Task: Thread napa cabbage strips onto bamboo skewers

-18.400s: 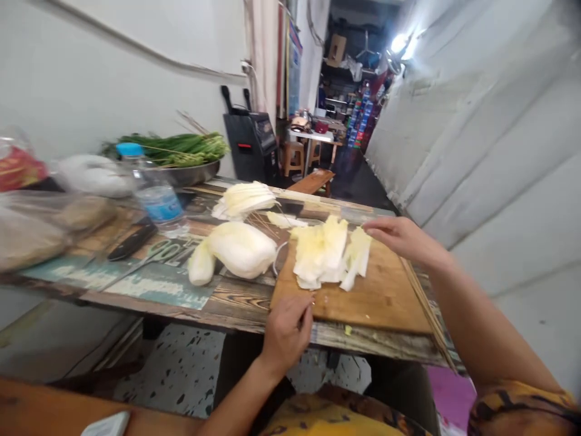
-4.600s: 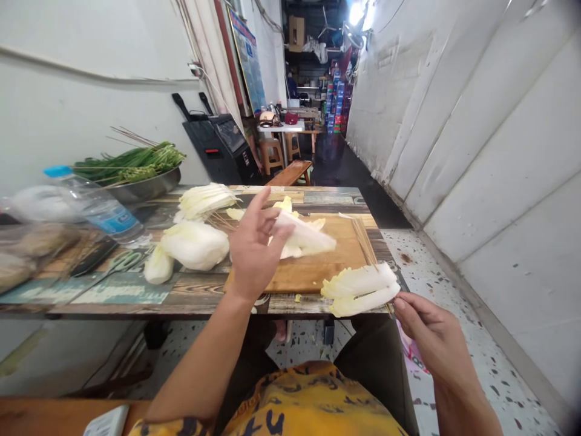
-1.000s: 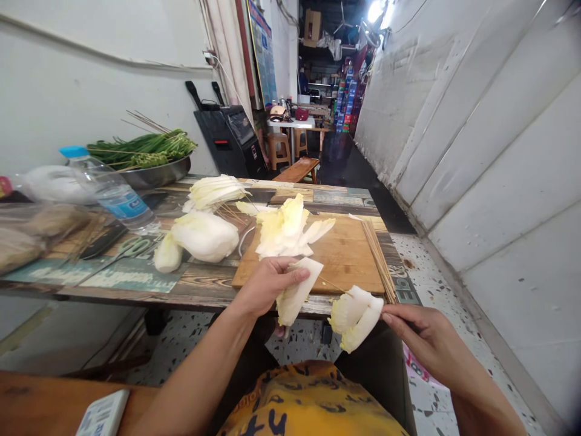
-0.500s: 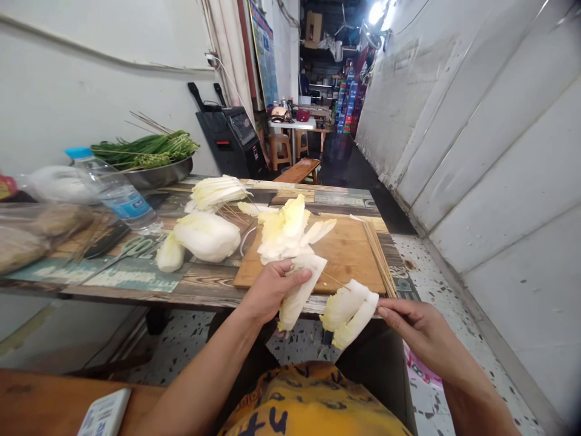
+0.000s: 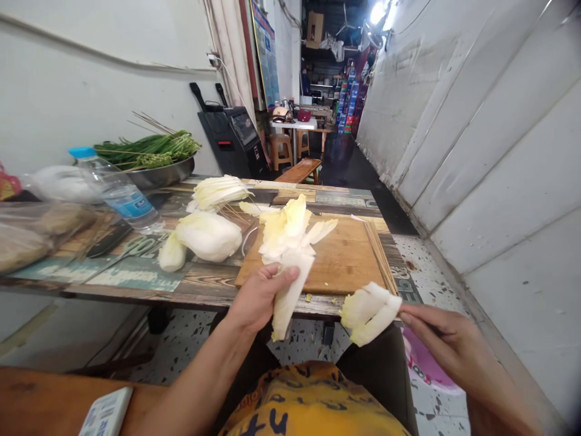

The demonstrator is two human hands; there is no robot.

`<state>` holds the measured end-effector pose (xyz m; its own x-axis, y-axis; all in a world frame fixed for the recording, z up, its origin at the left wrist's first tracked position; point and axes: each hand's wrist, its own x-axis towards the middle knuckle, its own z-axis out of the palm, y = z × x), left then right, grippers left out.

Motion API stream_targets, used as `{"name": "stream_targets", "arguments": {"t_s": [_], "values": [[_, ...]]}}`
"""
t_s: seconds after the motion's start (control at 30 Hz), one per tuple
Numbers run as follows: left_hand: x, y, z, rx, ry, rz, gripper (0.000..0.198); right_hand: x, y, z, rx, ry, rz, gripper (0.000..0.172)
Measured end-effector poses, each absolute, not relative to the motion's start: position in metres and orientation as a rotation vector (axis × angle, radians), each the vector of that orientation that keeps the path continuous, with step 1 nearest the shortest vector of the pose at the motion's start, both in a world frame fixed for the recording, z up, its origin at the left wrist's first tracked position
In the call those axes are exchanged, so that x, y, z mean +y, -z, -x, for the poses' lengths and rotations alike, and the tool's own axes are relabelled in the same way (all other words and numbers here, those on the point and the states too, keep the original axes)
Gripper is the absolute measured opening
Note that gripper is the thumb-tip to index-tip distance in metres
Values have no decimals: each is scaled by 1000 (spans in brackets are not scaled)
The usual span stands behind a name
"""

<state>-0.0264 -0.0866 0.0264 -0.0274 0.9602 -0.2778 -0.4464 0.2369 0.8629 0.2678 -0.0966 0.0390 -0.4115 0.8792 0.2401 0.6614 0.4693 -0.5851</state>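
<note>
Partway along, by the look of it: the right hand (image 5: 442,330) pinches paired cabbage pieces (image 5: 370,310) by the surface's (image 5: 206,280) near edge, the left hand (image 5: 256,297) pinches a separate strip (image 5: 291,297), one leaf stack (image 5: 220,191) looks done, and cut leaves (image 5: 285,227) on the cutting board (image 5: 347,260) await.

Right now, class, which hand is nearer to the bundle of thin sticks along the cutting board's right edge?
Right. The right hand is close to the near end of the thin sticks; the left hand is farther away, by the cutting board's front left corner.
</note>
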Motion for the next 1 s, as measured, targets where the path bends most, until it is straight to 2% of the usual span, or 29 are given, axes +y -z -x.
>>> {"name": "stream_targets", "arguments": {"t_s": [0.23,0.63,1.0], "values": [[-85,-24,24,975,-1164,-611,25,-97,-40,-266,-2226,-691,1238,28],[-86,-26,22,978,-1177,-600,23,-96,-40,-259,-2247,-711,1221,29],[-92,-28,21,1102,-1234,-738,32,-101,-42,-256,-2228,-740,1261,28]]}}
